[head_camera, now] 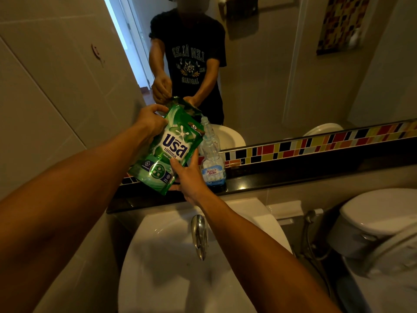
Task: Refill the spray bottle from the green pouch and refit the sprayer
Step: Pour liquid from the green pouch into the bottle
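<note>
I hold a green refill pouch [168,146] tilted to the right above the dark ledge [293,179]. My left hand [150,119] grips its upper left corner. My right hand [188,175] supports its lower right edge from below. The pouch's top right corner points at the open neck of a clear spray bottle [212,159], which stands upright on the ledge with a blue and white label. The bottle has no sprayer on it, and no sprayer shows anywhere in view. I cannot tell whether liquid is flowing.
A white basin [158,256] with a chrome tap [199,233] lies below my arms. A toilet [379,222] and a hose sprayer [310,219] stand at the right. A mirror [270,64] above the coloured tile strip [316,144] reflects the person.
</note>
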